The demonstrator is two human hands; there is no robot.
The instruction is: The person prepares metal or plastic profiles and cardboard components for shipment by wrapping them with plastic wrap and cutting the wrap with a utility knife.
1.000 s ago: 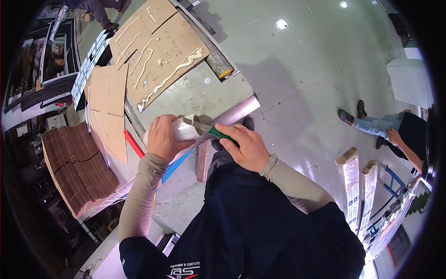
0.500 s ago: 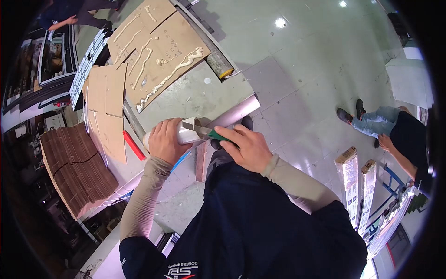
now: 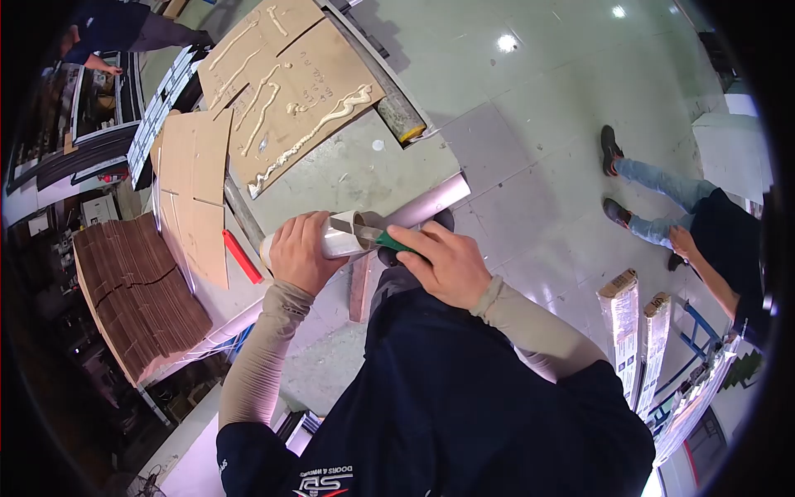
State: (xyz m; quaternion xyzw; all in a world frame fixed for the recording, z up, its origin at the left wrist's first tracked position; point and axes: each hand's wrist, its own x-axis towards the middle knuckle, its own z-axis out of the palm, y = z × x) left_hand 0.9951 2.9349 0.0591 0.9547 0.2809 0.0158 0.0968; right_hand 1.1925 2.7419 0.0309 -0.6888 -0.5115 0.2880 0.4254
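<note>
My left hand (image 3: 302,251) is wrapped round a white tube (image 3: 338,235) whose open end faces right. In my right hand (image 3: 443,263) is the green handle (image 3: 394,241) of a flat-bladed tool, and its blade reaches to the tube's open end. Behind my hands, cardboard (image 3: 290,91) with squiggles of pale foam lies on the table (image 3: 364,153). A red tool (image 3: 242,257) rests left of my left hand. A shiny pinkish tube (image 3: 431,200) lies at the table's corner.
A stack of brown cardboard (image 3: 141,302) sits at the left. Wrapped long packages (image 3: 621,331) stand at the right. One person (image 3: 704,215) is on the right, another (image 3: 124,29) at the upper left. A metal roller (image 3: 402,120) is along the table edge.
The tool's blade shows less beyond the tube's rim. Both hands have shifted slightly right in the view. The person on the right has moved their legs, and the one at upper left has moved.
</note>
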